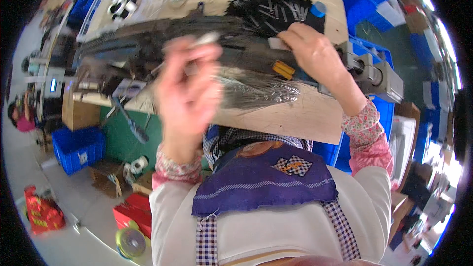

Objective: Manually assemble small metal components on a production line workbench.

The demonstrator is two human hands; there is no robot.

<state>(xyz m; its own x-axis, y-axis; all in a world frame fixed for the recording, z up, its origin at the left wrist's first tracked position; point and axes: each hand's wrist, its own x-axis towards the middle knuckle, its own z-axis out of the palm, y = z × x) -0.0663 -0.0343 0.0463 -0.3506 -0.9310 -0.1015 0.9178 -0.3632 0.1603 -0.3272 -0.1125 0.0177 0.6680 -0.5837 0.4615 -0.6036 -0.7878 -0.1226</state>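
Observation:
My left hand is raised over the near side of the bench, smeared by motion. A small pale thing shows at its fingertips; its kind is too blurred to tell. My right hand reaches over the right of the bench, fingers bent together and pointing down beside a small pale block; what they pinch is hidden. Just beyond lies a black cloth with several slim metal pins and a blue cap. A yellow piece sits below the right hand.
A long dark fixture spans the bench's left. Thin shiny strands lie near the front of the wooden top. A grey cylindrical machine part stands at right. Blue crates and a red box are on the floor.

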